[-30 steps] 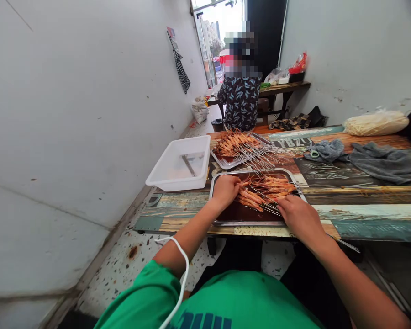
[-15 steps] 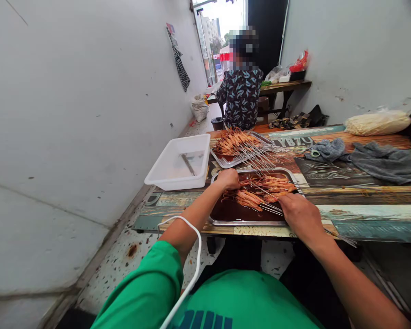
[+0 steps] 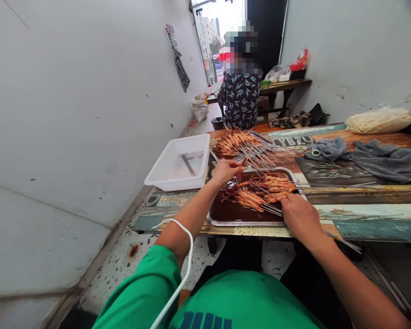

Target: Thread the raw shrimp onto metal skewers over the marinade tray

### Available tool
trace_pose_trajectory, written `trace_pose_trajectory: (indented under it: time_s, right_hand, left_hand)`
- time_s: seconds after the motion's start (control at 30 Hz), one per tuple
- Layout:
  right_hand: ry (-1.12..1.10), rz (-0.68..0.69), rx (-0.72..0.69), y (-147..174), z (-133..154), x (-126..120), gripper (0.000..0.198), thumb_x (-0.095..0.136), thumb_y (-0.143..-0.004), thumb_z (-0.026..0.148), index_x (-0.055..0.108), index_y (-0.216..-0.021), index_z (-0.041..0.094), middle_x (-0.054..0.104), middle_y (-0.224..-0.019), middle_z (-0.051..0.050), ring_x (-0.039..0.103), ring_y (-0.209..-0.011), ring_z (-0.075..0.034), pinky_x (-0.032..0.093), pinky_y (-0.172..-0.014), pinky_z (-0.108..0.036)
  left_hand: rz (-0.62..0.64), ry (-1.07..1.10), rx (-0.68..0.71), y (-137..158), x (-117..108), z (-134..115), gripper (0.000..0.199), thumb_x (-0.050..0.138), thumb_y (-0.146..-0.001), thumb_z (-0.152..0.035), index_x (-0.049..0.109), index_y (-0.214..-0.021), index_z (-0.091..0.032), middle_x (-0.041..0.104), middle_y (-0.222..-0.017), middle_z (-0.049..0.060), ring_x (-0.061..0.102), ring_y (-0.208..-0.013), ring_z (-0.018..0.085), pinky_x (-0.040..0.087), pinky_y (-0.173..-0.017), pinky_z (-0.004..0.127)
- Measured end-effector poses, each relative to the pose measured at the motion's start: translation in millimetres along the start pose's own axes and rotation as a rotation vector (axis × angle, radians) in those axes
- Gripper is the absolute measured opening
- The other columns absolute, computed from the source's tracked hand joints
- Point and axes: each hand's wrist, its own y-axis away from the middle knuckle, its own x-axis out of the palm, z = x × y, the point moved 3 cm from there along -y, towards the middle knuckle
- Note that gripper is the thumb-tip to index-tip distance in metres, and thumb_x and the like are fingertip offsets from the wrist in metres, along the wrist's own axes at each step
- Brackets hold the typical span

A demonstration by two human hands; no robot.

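Colorful boards make the table (image 3: 349, 211). Skinny, wet orange food (image 3: 249, 200) lies in a tray (image 3: 246, 223) below mid-picture. Right hand (image 3: 301, 217) curls fingers around its sticks (image 3: 272, 209); left hand (image 3: 226, 172) bends fingers, can't tell their hold.

Apparently a small food shop or eatery: metal trays (image 3: 246, 224) of skewered food (image 3: 248, 199) on a wood-patterned table (image 3: 352, 212), centre; glass door (image 3: 208, 57) onto a street, top centre.
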Motion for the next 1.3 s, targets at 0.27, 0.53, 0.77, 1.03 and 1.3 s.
trace_pose_trajectory:
  time_s: [0.27, 0.53, 0.77, 1.03, 1.3]
  right_hand:
    - [-0.053, 0.14, 0.049, -11, -1, -9, 0.018, 0.045, -0.077, 0.009, 0.063, -0.075, 0.011, 0.065, -0.076, -0.013, 0.061, -0.073, -0.023, 0.038, -0.06, -0.03]
    - [-0.089, 0.31, 0.037, -16, -2, -9, 0.029, 0.038, -0.084, 0.02, 0.066, -0.086, 0.013, 0.067, -0.091, -0.012, 0.062, -0.087, -0.021, 0.041, -0.068, -0.027]
    - [-0.051, 0.321, 0.052, -18, -1, -9, 0.027, 0.039, -0.082, 0.017, 0.066, -0.081, 0.011, 0.067, -0.084, -0.013, 0.064, -0.078, -0.023, 0.041, -0.063, -0.029]
    - [-0.027, 0.157, 0.047, -13, 0, -12, 0.018, 0.042, -0.08, 0.013, 0.059, -0.083, 0.009, 0.064, -0.081, -0.013, 0.062, -0.073, -0.02, 0.037, -0.058, -0.027]
    - [-0.074, -0.045, 0.075, -11, -4, -11, 0.019, 0.041, -0.083, 0.017, 0.06, -0.087, 0.014, 0.065, -0.081, -0.008, 0.06, -0.077, -0.019, 0.037, -0.059, -0.027]
  left_hand:
    - [0.129, 0.603, -0.362, 17, 37, 10, 0.014, 0.07, -0.062, -0.003, 0.058, -0.067, -0.008, 0.062, -0.059, 0.002, 0.061, -0.054, 0.009, 0.05, -0.061, 0.022]
    - [0.195, -0.157, -0.16, 17, 46, 14, 0.025, 0.067, -0.069, -0.036, 0.07, -0.072, -0.012, 0.056, -0.046, 0.0, 0.049, -0.041, 0.009, 0.04, -0.048, 0.022]
    - [0.132, -0.545, -0.056, 1, 55, 9, 0.008, 0.069, -0.06, -0.023, 0.068, -0.059, -0.015, 0.059, -0.051, 0.002, 0.053, -0.052, 0.012, 0.037, -0.054, 0.023]
    - [0.214, 0.179, -0.22, 7, 51, 13, 0.011, 0.06, -0.071, -0.01, 0.054, -0.061, -0.013, 0.055, -0.045, -0.002, 0.048, -0.039, 0.007, 0.037, -0.045, 0.018]
    - [0.123, 0.669, -0.383, 16, 32, 17, 0.003, 0.06, -0.076, -0.011, 0.059, -0.074, -0.011, 0.065, -0.067, 0.003, 0.06, -0.053, 0.007, 0.043, -0.047, 0.015]
